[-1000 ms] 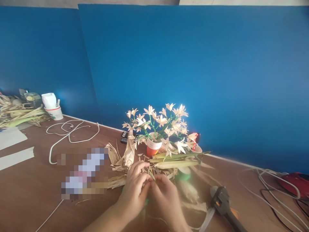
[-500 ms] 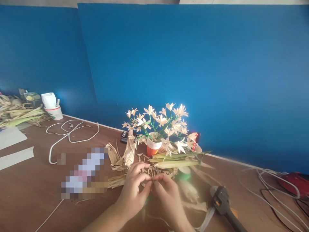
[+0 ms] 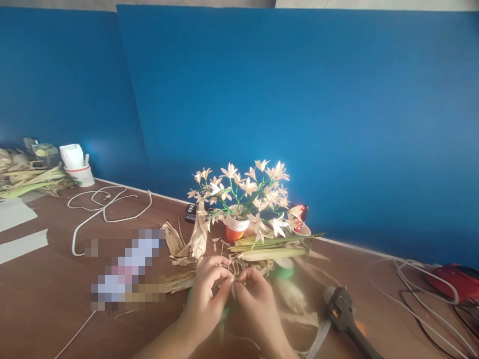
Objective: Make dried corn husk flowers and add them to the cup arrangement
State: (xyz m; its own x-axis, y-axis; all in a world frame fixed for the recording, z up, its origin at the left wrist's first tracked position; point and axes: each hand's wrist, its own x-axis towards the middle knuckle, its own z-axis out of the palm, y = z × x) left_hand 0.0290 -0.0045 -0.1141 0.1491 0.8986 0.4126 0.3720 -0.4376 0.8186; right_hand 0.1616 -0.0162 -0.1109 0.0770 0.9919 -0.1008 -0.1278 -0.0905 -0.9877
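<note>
My left hand [image 3: 207,296] and my right hand [image 3: 257,304] meet low in the middle, fingertips pinched together on a small pale husk piece [image 3: 232,286] with a green stem below it. Just beyond them lies a heap of dry corn husks [image 3: 194,239] and long green husk strips [image 3: 271,247]. Behind that stands an orange paper cup [image 3: 235,228] holding a bouquet of cream husk flowers [image 3: 243,189] on green stems. A roll of green tape [image 3: 284,269] lies under the strips.
A glue gun [image 3: 342,314] lies right of my hands. White cables [image 3: 108,209] coil at the left, more cables and a red object [image 3: 454,281] at the right. A white cup [image 3: 79,169] and more husks [image 3: 28,174] sit far left. A blue wall backs the brown table [image 3: 45,299].
My fingertips have shifted slightly on the small piece, the pinch tightening. The view has drifted a little to the right. Nothing else has moved.
</note>
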